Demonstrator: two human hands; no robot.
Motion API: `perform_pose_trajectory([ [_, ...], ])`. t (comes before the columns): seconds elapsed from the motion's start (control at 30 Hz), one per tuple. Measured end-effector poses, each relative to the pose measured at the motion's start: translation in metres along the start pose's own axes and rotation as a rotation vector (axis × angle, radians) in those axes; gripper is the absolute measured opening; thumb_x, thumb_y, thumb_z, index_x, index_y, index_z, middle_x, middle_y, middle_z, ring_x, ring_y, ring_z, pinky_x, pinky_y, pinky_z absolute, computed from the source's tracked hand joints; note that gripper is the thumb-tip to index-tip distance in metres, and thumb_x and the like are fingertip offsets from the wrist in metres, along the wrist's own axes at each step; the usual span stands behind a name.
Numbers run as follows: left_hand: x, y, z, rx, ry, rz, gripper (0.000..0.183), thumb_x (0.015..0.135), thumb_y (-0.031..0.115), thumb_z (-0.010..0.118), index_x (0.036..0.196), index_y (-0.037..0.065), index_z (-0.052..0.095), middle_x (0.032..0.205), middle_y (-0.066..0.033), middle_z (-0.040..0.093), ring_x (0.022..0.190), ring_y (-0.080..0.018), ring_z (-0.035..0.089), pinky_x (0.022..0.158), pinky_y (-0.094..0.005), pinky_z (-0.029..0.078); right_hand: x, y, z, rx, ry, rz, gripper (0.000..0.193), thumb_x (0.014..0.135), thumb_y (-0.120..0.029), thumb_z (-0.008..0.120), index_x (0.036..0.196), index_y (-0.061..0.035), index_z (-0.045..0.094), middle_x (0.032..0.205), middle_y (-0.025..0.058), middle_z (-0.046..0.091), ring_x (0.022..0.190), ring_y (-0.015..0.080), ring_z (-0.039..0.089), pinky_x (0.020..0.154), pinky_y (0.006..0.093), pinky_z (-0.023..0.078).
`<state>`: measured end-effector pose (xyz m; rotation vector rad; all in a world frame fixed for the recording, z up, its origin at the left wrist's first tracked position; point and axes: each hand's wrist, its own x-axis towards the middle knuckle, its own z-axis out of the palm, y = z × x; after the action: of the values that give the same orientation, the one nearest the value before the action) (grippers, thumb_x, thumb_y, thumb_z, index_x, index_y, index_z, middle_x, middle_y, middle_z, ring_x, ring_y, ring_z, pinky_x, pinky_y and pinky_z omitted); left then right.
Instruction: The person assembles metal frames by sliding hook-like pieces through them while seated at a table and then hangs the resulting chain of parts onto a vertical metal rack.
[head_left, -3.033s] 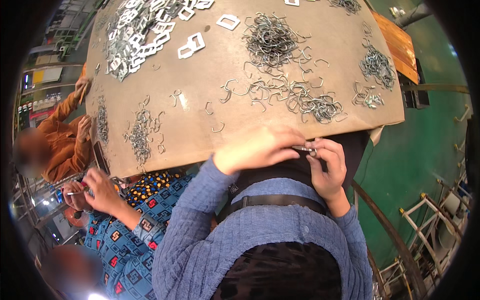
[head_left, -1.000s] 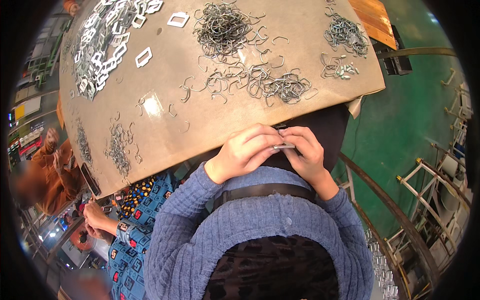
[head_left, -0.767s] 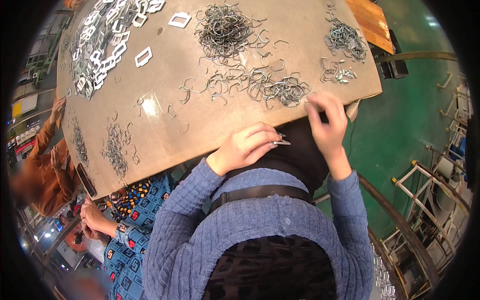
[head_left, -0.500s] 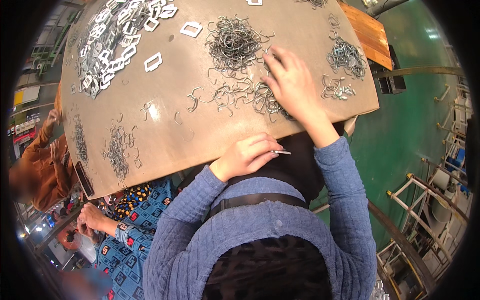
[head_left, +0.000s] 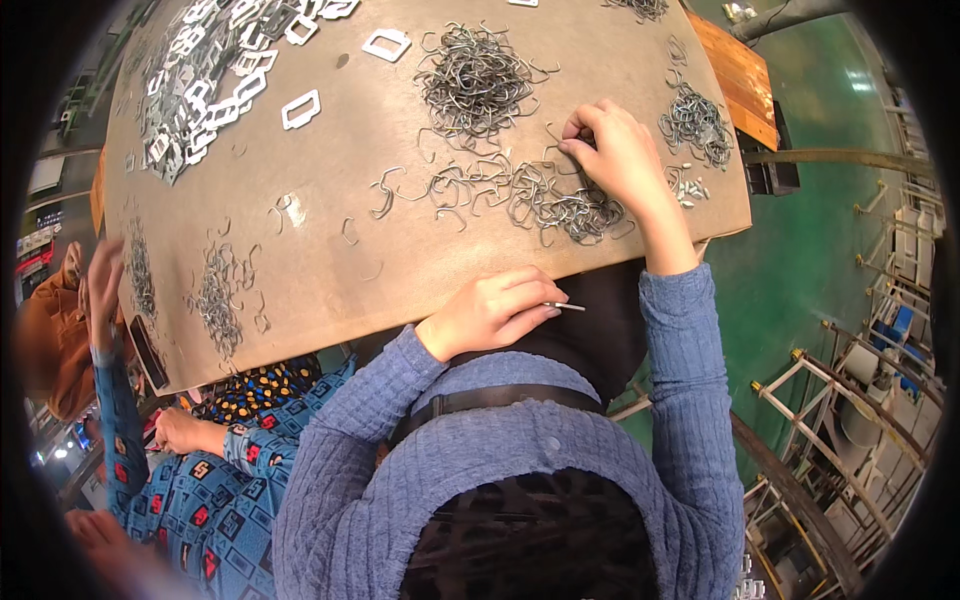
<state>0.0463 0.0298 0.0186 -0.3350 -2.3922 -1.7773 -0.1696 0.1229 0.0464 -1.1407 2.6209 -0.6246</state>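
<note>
My left hand (head_left: 497, 312) is closed at the table's near edge, gripping a thin metal piece (head_left: 568, 306) whose end juts out past the fingertips. Most of that piece is hidden. Over the table, my right hand (head_left: 618, 158) pinches a bent wire hook (head_left: 551, 138) at its fingertips. Just below that hand lies a loose pile of wire hooks (head_left: 570, 212). A denser heap of wire hooks (head_left: 470, 85) sits farther off, to the left of my right hand.
Flat metal frames (head_left: 205, 95) are heaped at the far left of the table (head_left: 330, 215), two lying apart. Smaller wire piles (head_left: 220, 295) sit at the left, another (head_left: 695, 125) at the right with small metal cylinders (head_left: 690, 188). Co-workers' arms (head_left: 105, 300) are at the left edge.
My right hand has drawn back from the dense heap, slightly right and nearer, its fingers now pinched. My left hand has stayed put. A co-worker's arm has risen at the left.
</note>
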Motion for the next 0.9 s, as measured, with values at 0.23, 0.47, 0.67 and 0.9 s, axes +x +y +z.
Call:
perform_pose_trajectory([
  [0.23, -0.001, 0.001, 0.0, 0.018, 0.013, -0.007, 0.016, 0.08, 0.001, 0.066, 0.096, 0.003, 0.064, 0.089, -0.0102, 0.064, 0.081, -0.0252, 0.064, 0.071, -0.0326, 0.051, 0.0, 0.01, 0.012, 0.046, 0.077, -0.092, 0.014, 0.081, -0.017, 0.065, 0.088, -0.0053, 0.062, 0.085, 0.0114, 0.063, 0.082, 0.0279, 0.061, 0.074, 0.0389, 0.048],
  [0.47, -0.002, 0.001, 0.001, 0.02, 0.016, -0.026, 0.015, 0.081, 0.001, 0.065, 0.096, 0.003, 0.064, 0.089, -0.0107, 0.064, 0.081, -0.0254, 0.064, 0.071, -0.0323, 0.051, -0.024, 0.023, -0.005, 1.044, 0.114, 0.306, 0.012, 0.092, -0.006, 0.056, 0.103, -0.0003, 0.054, 0.089, 0.0035, 0.06, 0.077, 0.0091, 0.056, 0.069, 0.0214, 0.046],
  [0.67, 0.005, 0.002, 0.006, 0.031, 0.069, 0.025, 0.012, 0.082, 0.008, 0.066, 0.093, 0.006, 0.064, 0.083, -0.0082, 0.061, 0.074, -0.0253, 0.063, 0.064, -0.0335, 0.051, -0.062, 0.015, -0.015, 1.14, 0.128, 0.326, 0.016, 0.089, -0.005, 0.061, 0.102, 0.0045, 0.059, 0.089, 0.0072, 0.064, 0.076, 0.011, 0.061, 0.069, 0.0217, 0.048],
  [0.9, 0.0, 0.001, 0.002, 0.026, 0.032, 0.011, 0.017, 0.08, 0.0, 0.066, 0.096, 0.003, 0.064, 0.09, -0.0108, 0.064, 0.081, -0.0258, 0.064, 0.07, -0.0329, 0.051, -0.105, 0.022, -0.024, 0.992, 0.347, 0.424, 0.011, 0.088, -0.003, 0.062, 0.098, 0.0004, 0.062, 0.089, 0.002, 0.063, 0.078, 0.0086, 0.059, 0.071, 0.0217, 0.047],
])
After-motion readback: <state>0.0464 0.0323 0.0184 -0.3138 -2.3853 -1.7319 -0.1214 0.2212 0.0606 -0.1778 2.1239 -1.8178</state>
